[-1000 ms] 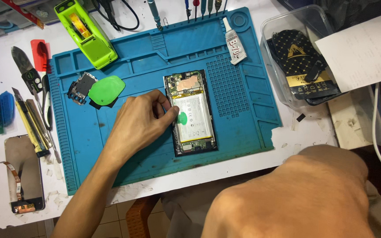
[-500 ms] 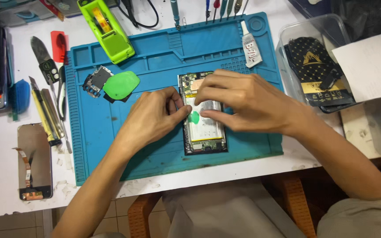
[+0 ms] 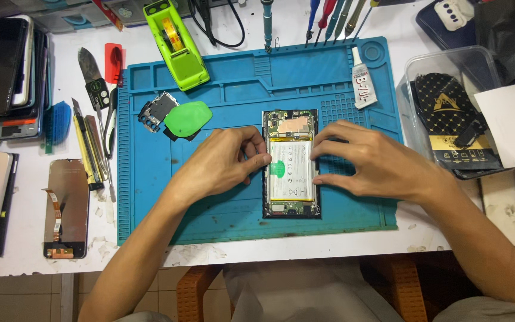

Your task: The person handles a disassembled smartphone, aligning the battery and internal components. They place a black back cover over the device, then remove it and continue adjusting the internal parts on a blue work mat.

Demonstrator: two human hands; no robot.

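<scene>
Head view: both hands (left [image 3: 225, 164], right [image 3: 371, 161]) flank opened phone [image 3: 291, 164].

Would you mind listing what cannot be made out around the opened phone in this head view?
- Left edge of the opened phone: covered by the left hand.
- Right edge: covered by the fingers of the right hand.
- Screwdrivers: handles cut off by the top edge.
- Green pull tab: too small to tell if gripped.

The blue mat [image 3: 150, 197] lies open along its near edge, while the green pick [image 3: 187, 117] and glue tube [image 3: 362, 83] crowd its far edge.
</scene>
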